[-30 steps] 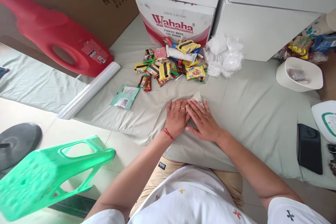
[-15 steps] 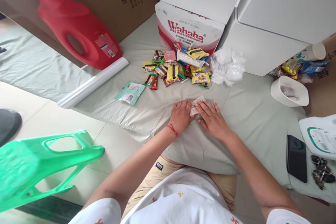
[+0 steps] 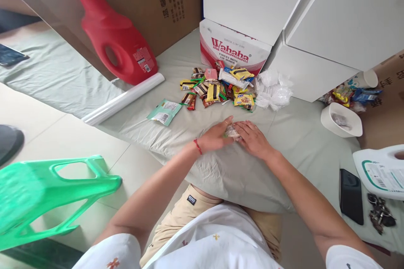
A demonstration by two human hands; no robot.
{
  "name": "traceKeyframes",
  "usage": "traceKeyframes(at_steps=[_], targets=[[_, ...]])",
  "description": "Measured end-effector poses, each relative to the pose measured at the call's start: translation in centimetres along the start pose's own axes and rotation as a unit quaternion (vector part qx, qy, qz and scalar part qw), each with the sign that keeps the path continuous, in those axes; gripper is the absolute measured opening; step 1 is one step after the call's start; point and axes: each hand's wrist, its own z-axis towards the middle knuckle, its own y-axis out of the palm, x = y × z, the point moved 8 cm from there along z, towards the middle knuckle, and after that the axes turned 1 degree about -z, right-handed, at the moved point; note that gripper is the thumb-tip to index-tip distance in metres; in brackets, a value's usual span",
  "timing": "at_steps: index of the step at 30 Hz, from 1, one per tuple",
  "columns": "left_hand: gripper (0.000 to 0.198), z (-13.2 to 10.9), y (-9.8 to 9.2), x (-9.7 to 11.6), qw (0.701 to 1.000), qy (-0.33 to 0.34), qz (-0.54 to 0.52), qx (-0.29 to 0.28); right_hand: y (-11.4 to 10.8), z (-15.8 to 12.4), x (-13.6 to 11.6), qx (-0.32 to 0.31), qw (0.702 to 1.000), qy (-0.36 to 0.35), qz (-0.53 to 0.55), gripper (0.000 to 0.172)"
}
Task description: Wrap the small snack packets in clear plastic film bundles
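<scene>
Snack packet [image 3: 232, 133] pinched by left hand [image 3: 214, 138] and right hand [image 3: 254, 139] (snack pile [image 3: 221, 89] at twelve o'clock). Could pop open if squeezed too hard.

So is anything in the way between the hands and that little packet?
No, nothing visible is. The left hand and the right hand both touch the small packet on the grey cloth, one at each side.

The packet [image 3: 232, 133] is pale with a touch of green, and the wrist cord [image 3: 198, 146] is red. The jug [image 3: 121, 50] is red, the stool [image 3: 53, 195] bright green, the sheet [image 3: 299, 134] pale grey-green, and the carton [image 3: 235, 48] white with red lettering.
</scene>
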Motion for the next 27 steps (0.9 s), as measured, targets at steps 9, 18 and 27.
traceKeyframes(at_steps=[9, 18, 27], targets=[[0.086, -3.5, -0.1, -0.8, 0.846, -0.02, -0.532, 0.03, 1.0, -0.5, -4.8, 0.012, 0.782, 0.206, 0.588, 0.058], [0.043, -3.1, 3.2, -3.2, 0.797, -0.1, -0.581, 0.133, 4.4, -3.0, -4.3, 0.119, 0.77, 0.327, 0.534, 0.064], [0.087, -3.0, 2.7, -0.9, 0.794, -0.089, -0.601, 0.01, 4.6, -4.5, -4.5, 0.122, 0.638, 0.369, 0.665, 0.059]])
